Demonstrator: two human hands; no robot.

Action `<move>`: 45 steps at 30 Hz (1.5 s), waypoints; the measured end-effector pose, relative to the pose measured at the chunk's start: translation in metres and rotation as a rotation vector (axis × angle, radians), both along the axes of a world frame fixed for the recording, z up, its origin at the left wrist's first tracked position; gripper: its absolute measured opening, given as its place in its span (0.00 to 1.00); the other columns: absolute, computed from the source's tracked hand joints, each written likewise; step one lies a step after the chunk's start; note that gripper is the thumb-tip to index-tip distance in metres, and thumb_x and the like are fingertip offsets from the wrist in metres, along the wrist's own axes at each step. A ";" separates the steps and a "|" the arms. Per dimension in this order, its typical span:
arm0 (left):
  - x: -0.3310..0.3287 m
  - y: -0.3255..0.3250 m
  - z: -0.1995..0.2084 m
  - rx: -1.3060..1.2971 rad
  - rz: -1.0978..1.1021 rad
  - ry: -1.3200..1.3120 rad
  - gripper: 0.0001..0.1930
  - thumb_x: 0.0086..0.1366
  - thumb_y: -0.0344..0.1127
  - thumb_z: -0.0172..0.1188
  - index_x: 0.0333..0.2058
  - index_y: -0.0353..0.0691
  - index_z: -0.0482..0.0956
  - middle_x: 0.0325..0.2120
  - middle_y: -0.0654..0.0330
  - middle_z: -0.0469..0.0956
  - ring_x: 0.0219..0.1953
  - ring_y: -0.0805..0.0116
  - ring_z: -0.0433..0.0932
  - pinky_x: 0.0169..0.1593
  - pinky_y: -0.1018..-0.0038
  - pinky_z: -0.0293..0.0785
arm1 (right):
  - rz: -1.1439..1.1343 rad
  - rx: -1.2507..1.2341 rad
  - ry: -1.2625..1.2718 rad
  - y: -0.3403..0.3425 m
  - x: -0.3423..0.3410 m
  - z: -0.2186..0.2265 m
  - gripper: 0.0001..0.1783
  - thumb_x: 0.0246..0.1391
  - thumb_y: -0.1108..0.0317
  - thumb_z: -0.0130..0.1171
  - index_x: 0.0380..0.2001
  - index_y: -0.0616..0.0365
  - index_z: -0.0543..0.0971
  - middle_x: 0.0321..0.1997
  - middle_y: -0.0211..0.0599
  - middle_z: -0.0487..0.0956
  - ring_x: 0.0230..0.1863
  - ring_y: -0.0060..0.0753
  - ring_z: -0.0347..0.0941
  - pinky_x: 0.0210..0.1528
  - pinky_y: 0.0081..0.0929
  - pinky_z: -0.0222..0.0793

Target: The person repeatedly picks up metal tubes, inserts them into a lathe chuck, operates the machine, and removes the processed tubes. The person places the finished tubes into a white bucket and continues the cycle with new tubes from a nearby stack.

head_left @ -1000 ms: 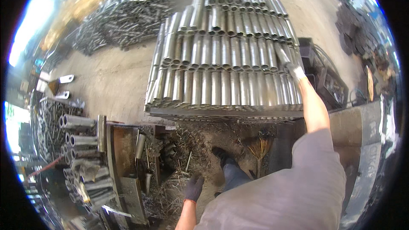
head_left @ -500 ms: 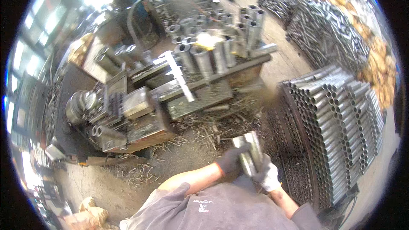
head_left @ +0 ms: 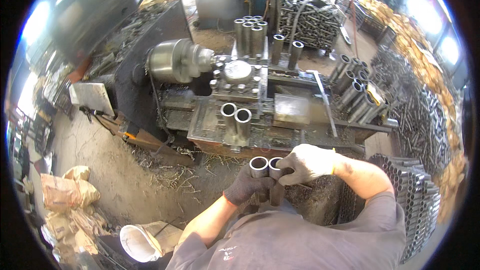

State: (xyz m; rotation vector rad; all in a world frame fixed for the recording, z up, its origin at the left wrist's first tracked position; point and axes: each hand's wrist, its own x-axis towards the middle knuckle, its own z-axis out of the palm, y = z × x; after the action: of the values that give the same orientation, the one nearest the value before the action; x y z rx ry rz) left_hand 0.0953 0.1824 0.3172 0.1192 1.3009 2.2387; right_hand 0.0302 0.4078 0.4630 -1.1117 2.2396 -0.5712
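Two short steel tubes [head_left: 276,197] stand upright, side by side, in front of my body. My left hand [head_left: 250,186], in a dark glove, is closed around them from the left. In a pale glove with dark fingers, my right hand [head_left: 303,166] has its fingers closed at the upper end of the right-hand tube, some at its rim. Just beyond, two more steel tubes [head_left: 243,126] stand together on the front of the lathe carriage. The lathe's tool post [head_left: 237,72] is behind them, and its chuck [head_left: 172,61] lies to the left.
A caliper [head_left: 325,102] lies on the lathe's right side. Standing tubes [head_left: 256,40] form a group behind the tool post, with another tube cluster [head_left: 352,87] at the right. A large tube stack [head_left: 417,190] is at lower right, a white bucket [head_left: 137,243] at lower left. Metal shavings [head_left: 175,182] litter the floor.
The view has turned left, bringing the lathe to the middle. The held tubes have gone from tilted to upright, and my right hand has moved from their lower part to the top.
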 end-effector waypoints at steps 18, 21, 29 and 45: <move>-0.203 -0.151 -0.020 -0.925 0.534 0.474 0.16 0.60 0.31 0.76 0.46 0.40 0.82 0.36 0.60 0.84 0.35 0.68 0.83 0.42 0.69 0.83 | -0.557 -0.157 0.785 -0.131 -0.395 0.029 0.20 0.56 0.50 0.67 0.36 0.58 0.89 0.37 0.54 0.87 0.40 0.54 0.87 0.47 0.46 0.81; -0.198 -0.155 -0.028 -1.073 0.426 0.423 0.23 0.62 0.39 0.77 0.53 0.40 0.81 0.45 0.53 0.86 0.47 0.63 0.85 0.52 0.64 0.82 | -0.592 -0.010 0.793 -0.154 -0.455 -0.040 0.21 0.58 0.49 0.67 0.38 0.59 0.88 0.40 0.53 0.88 0.44 0.56 0.86 0.50 0.48 0.81; -0.151 -0.225 -0.052 -0.793 0.495 0.435 0.27 0.63 0.35 0.75 0.59 0.37 0.79 0.51 0.55 0.85 0.54 0.65 0.84 0.60 0.66 0.79 | -0.645 0.207 0.774 -0.169 -0.478 -0.051 0.26 0.59 0.47 0.67 0.44 0.61 0.81 0.38 0.54 0.87 0.44 0.60 0.85 0.48 0.52 0.80; -0.075 -0.493 -0.179 -1.573 1.485 0.344 0.23 0.84 0.48 0.47 0.57 0.33 0.79 0.47 0.49 0.83 0.47 0.55 0.82 0.54 0.63 0.78 | -0.216 -0.055 -0.221 -0.237 -0.404 -0.051 0.10 0.54 0.73 0.68 0.39 0.63 0.90 0.43 0.40 0.88 0.43 0.27 0.83 0.44 0.26 0.78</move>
State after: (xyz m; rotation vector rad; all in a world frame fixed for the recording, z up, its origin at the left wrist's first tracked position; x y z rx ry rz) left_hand 0.0199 -0.3104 0.1381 -1.4435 3.5912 1.0093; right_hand -0.3740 0.1710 0.4116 -0.7929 2.1732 -0.8080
